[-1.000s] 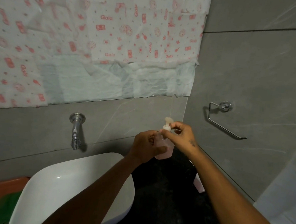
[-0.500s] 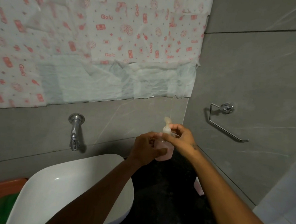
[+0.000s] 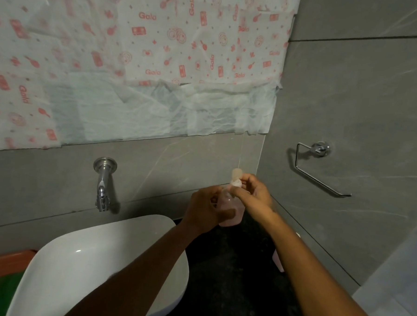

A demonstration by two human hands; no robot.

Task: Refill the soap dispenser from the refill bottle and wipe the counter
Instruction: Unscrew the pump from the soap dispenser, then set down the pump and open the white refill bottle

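Left hand [image 3: 206, 209] is wrapped round the body of the soap dispenser [image 3: 232, 213] standing upright on the dark counter [image 3: 235, 268] by the sink [image 3: 95, 260], right hand [image 3: 255, 194] pinching the pump top [image 3: 236, 177] directly above, so I'd guess it twists off straight up.

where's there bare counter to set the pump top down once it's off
The widest bare patch is the dark counter between the white basin and the right forearm. Behind it is crowded: the left hand holds the pink soap dispenser while the right hand works its pump. A pink-and-white container sits by the right wall.
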